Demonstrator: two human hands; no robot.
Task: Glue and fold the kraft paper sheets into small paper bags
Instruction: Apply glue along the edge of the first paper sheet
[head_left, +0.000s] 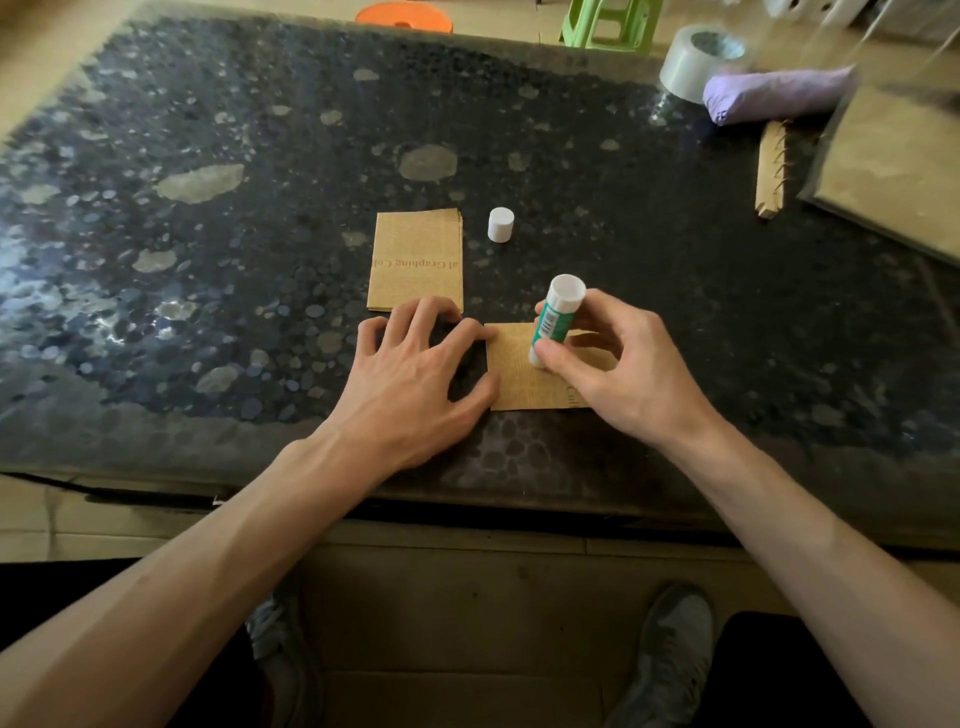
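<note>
the step in hand looks like gluing: the glue stick (556, 325) leans with its lower end down on the working kraft paper sheet (519, 384), which lies flat on the dark speckled table (208, 260) close to the near edge. to do it well, i'd run the stick in a thin, even band along the edge that is to be folded over, keeping it on the paper and off the table. the pressure should be light so the sheet neither creases nor skids. a part of the sheet seems to lift under the right palm, so it needs watching for smears.

the right hand (618, 369) is clamped on the glue stick, thumb on the near side and fingers curled round the far side, wrist raised above the sheet's right half. the stick's top tips away and to the right. the left hand (415, 374) holds nothing. its fingers are spread and arched, with the thumb and a fingertip pressing at the sheet's left edge to pin it, the rest resting on the table just left of the sheet.

beyond the sheet and slightly left lies a stack of kraft sheets (415, 260). the white glue cap (501, 224) stands beyond the sheet, just right of that stack. a tape roll (696, 62) sits far beyond the sheet to the right.
</note>
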